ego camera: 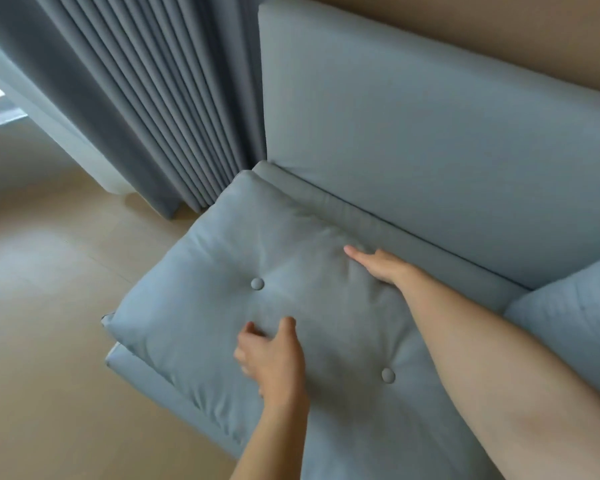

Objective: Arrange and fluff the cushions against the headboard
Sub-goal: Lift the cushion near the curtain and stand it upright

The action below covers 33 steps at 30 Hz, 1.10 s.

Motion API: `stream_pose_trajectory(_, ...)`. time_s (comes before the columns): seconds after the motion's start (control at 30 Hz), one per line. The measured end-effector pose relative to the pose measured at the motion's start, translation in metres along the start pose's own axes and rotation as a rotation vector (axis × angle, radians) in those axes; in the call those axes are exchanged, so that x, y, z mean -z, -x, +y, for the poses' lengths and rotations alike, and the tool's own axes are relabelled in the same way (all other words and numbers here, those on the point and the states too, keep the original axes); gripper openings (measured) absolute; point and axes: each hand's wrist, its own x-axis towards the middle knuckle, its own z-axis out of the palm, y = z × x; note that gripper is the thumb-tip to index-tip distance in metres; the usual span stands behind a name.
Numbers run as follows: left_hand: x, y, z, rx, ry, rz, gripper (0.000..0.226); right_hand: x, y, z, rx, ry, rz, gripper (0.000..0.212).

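Curtains [146, 109] are hanging at the far left, folds reaching down to the floor [39, 306] just beside the corner of the bed. Next along, you are working on the tufted cushion [222, 258] — it is lying flat on the bed frame [160, 382] with its far edge touching the padded ledge at the foot of the headboard [413, 133], not yet propped upright against it. Your left hand [274, 358] is resting on the near part of the cushion with the fingers loosely curled and the thumb spread; it is blurred, so whether you are pinching fabric or only pressing is not something I can tell. Your right hand [381, 266] is lying flat and released along the cushion's far edge, fingers straight, pressing into the padding. Further right, a second cushion [568, 317] is leaning near the headboard, only partly showing. By my judgement you are early on: the first cushion is needing lifting, plumping and standing up — the second is perhaps placed. No containers are showing anywhere.
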Motion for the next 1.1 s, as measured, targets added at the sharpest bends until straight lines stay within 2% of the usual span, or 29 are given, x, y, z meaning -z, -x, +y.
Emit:
stream_pose_trajectory(0.03,0.002,0.003,-0.005,-0.006,-0.002,-0.021,0.062,-0.005,-0.006,0.002,-0.014,0.001,0.021,0.134)
stream_pose_trajectory(0.07,0.002,0.006,-0.010,-0.028,-0.014,-0.050,0.061,-0.009,-0.014,0.005,-0.007,0.011,0.046,0.128)
stream_pose_trajectory(0.2,-0.006,0.005,-0.019,-0.060,-0.127,-0.076,0.064,-0.018,-0.015,0.007,0.118,0.091,0.279,0.060)
stream_pose_trajectory(0.27,-0.004,0.009,-0.024,-0.100,-0.201,-0.063,0.069,-0.020,-0.010,0.008,0.200,0.080,0.419,0.047)
stream_pose_trajectory(0.37,0.004,0.023,-0.033,-0.192,-0.316,-0.058,0.076,-0.019,0.012,0.005,0.321,-0.001,0.599,0.053)
stream_pose_trajectory(0.47,0.013,0.040,-0.035,-0.174,-0.312,-0.077,0.088,-0.007,0.048,-0.008,0.545,-0.052,0.767,0.056)
stream_pose_trajectory(0.57,0.017,0.057,-0.024,-0.137,-0.188,-0.135,0.098,0.018,0.094,-0.030,0.813,-0.068,0.962,0.050)
stream_pose_trajectory(0.73,-0.008,0.071,0.023,-0.186,0.171,-0.330,0.102,0.075,0.154,-0.055,1.137,-0.039,1.135,0.048)
stream_pose_trajectory(0.9,-0.062,0.067,0.084,-0.114,0.335,-0.493,0.120,0.132,0.164,-0.058,1.242,0.081,1.338,0.048)
stream_pose_trajectory(1.1,-0.107,0.067,0.123,-0.101,0.426,-0.640,0.119,0.167,0.146,-0.061,1.235,0.170,1.497,0.053)
